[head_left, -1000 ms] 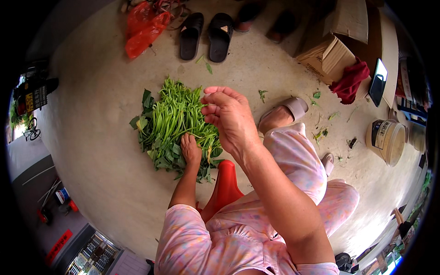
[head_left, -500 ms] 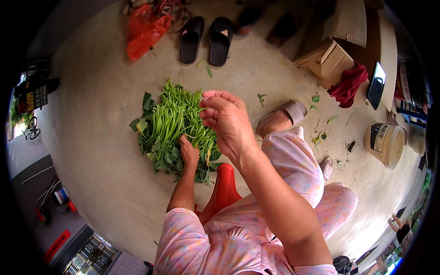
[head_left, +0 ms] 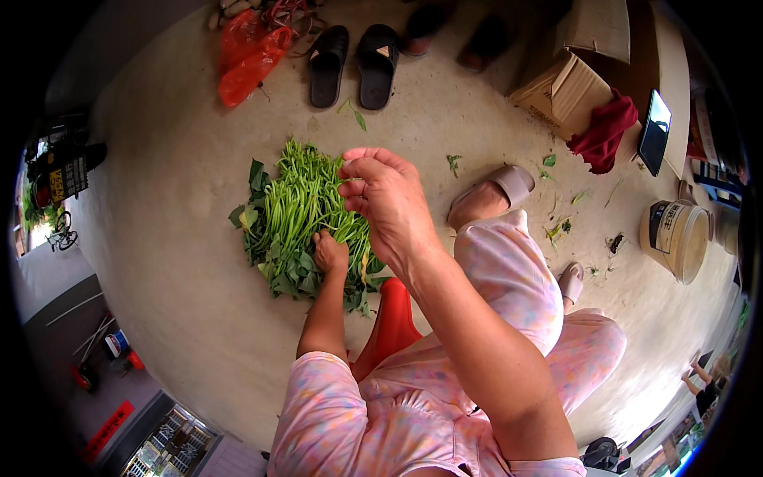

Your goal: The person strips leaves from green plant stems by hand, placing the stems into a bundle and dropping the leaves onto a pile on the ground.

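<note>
A heaped bundle of leafy greens (head_left: 294,191), with long pale-green stems and darker leaves, lies on the concrete floor. My left hand (head_left: 330,253) is down at the near part of the bundle, fingers bent in among the stems. My right hand (head_left: 373,191) is raised above the right side of the bundle with curled fingers, thumb near the fingertips; whatever it may hold is too small or hidden to make out. A red plastic stool (head_left: 388,318) shows just below the bundle, beside my legs in pink patterned trousers.
Black slippers (head_left: 376,67) and a red plastic bag (head_left: 242,63) lie beyond. At right are cardboard boxes (head_left: 596,36), a maroon cloth (head_left: 596,143), a phone (head_left: 655,133), a bucket (head_left: 668,246) and scattered leaf scraps. A person (head_left: 703,385) appears at the far right edge.
My right hand has shifted slightly left over the bundle, still curled. My left hand's fingers have shifted a little among the stems.
</note>
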Motion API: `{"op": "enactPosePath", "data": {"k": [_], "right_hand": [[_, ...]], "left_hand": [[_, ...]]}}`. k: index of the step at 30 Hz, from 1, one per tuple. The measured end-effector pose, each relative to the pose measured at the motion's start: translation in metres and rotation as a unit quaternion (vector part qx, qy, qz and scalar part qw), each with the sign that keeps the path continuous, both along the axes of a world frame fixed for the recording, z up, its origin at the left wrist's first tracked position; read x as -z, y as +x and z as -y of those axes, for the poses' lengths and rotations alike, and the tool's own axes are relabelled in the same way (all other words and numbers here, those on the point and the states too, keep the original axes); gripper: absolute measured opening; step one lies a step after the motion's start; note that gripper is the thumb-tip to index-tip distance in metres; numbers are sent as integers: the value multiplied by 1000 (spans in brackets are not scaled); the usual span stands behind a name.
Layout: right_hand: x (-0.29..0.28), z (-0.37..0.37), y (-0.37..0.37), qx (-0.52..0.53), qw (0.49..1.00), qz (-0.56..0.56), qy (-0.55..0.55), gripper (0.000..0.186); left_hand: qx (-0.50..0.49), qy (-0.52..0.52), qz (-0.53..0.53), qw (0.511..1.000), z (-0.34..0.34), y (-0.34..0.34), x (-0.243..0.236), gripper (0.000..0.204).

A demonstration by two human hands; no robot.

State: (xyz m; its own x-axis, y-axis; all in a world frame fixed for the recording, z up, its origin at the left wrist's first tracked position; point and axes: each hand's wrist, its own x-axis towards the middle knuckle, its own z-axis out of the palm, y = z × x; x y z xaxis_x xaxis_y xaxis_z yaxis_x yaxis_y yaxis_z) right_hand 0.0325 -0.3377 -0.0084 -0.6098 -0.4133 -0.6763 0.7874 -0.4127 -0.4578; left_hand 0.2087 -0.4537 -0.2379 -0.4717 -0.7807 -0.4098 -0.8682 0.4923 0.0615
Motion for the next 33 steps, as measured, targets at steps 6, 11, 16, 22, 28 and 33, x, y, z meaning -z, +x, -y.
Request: {"op": "enactPosePath", "data": {"k": [6,11,16,22,28,33], "right_hand": [[-3,0,0,3,1000,0,-7,11],[-3,-2,-1,7,1000,3,-19,12],[-4,-1,-1,5,1000,1,-3,12],[-2,1,-1,1,1000,4,3,12],[-1,1,-1,0,1000,-1,6,12],[2,-1,-2,8,1000,-3,9,12]], "left_hand": [[147,-41,-74,985,6,23,3,25],[195,4,-107,975,8,34,-15,29],[199,55,-183,961,-1,52,-23,31],[318,19,-198,927,-8,58,-20,26],[196,55,-88,975,1,42,1,34],[114,90,14,989,-9,9,-16,53]]}}
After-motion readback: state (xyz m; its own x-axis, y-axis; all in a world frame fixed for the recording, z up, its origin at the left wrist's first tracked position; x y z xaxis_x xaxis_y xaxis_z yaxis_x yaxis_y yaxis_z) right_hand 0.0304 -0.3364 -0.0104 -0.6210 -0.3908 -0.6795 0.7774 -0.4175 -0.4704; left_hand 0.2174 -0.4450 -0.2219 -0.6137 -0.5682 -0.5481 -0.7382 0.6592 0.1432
